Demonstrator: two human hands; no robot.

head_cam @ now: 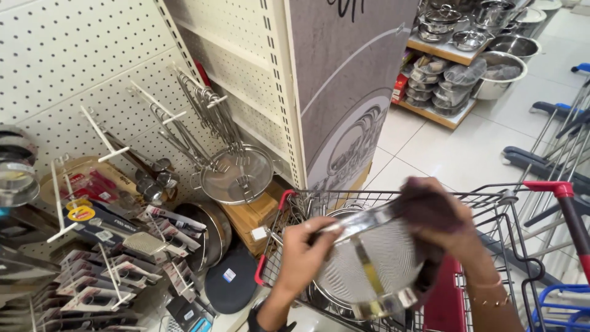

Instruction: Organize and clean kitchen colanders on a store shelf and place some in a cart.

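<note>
The person holds a metal mesh strainer (375,261) over the shopping cart (491,203) at the near right, its domed mesh facing up toward the camera and its long axis running from near right to far left. The left hand (304,252) is clamped on the rim at the handle end, while the right hand (439,218) presses a dark cloth (427,206) against the far rim. That cloth hides the right fingers, and the strainer's handle is hard to make out.

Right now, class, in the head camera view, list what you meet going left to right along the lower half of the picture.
Packaged graters on pegs → round black pan → left hand → mesh strainer → right hand → red cart handle.
</note>
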